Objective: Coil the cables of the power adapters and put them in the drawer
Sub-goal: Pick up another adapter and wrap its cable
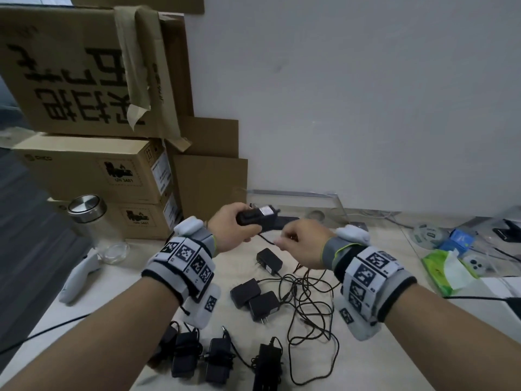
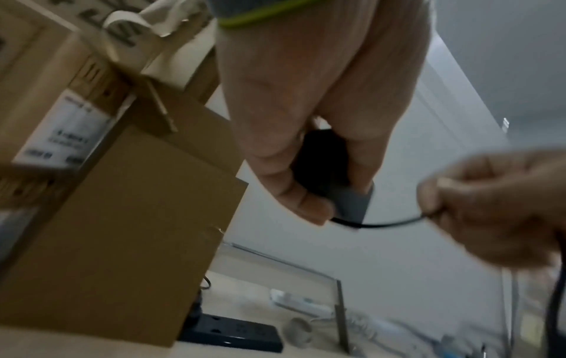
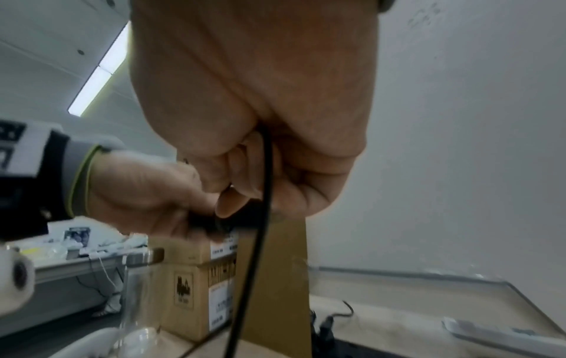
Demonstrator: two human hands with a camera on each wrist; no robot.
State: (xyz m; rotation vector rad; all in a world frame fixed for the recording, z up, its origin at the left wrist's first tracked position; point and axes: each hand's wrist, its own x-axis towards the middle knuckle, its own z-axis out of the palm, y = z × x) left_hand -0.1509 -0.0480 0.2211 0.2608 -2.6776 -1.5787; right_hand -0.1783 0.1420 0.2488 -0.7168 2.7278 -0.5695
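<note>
Lighting: dim, even, cool indoor light; soft, faint shadows. Source: long white ceiling strip light [image 3: 98,72], upper left of the right wrist view, mildly overexposed. Glare: small highlight on the brushed steel jar lid [image 1: 86,206]. Distortion: strong wide-angle bowing at all frame edges. Blur: both wrist views soft and smeared; brown cardboard boxes [image 2: 128,218] out of focus. Head view sharper, slightly noisy.

Matt black plastic adapter [image 1: 258,218]

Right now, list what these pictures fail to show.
- Drawer: in no view.
- Power adapter body: head view, mostly covered by the left hand.
- Cable grip: right wrist view, hidden inside the right hand.
- Bottom adapters: head view, cut by arm and edge.
</note>
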